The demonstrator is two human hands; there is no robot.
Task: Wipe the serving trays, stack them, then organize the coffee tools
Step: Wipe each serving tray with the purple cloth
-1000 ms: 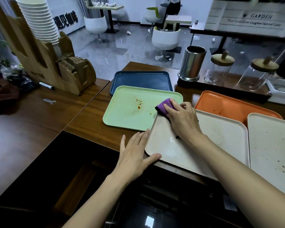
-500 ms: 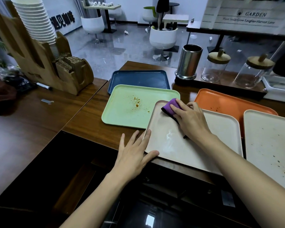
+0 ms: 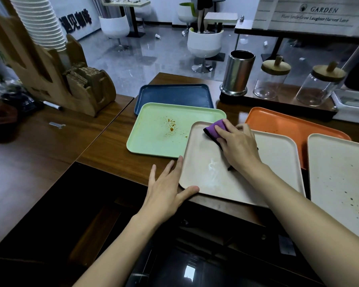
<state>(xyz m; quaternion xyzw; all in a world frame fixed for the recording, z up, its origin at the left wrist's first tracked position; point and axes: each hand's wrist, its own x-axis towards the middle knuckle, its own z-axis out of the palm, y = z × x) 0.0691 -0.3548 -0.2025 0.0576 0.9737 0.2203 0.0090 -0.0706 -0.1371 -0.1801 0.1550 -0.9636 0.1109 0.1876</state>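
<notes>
Drawn back from the green tray's rim, the purple cloth (image 3: 215,131) now sits wholly on the far-left corner of the beige tray (image 3: 211,177), which lies at the near edge of the worktop (image 3: 112,146) directly before the person. The right hand (image 3: 238,148) presses the cloth down with fingers laid almost flat over it, while the left hand (image 3: 166,189) stays spread and released against the tray's near-left corner, thumb on the rim, steadying it. A pale wet smear on the beige tray suggests the wiping of this one is well under way. The rest appears to be waiting: the green tray (image 3: 153,131) at 10 o'clock carries brown stains, the orange tray (image 3: 282,125) at 1 o'clock shows a few dark specks, and the cream tray (image 3: 340,172) at 3 o'clock is spotted along its right side. Whether the blue tray (image 3: 174,94) at 11 o'clock is clean cannot be told. Nothing is stacked yet, though the beige tray overlaps its green and orange neighbours. A steel canister (image 3: 237,73) and two lidded glass jars (image 3: 272,81) stand at 12 to 2 o'clock, likely part of the tidying to come. By this reckoning the job is in its early stage.
</notes>
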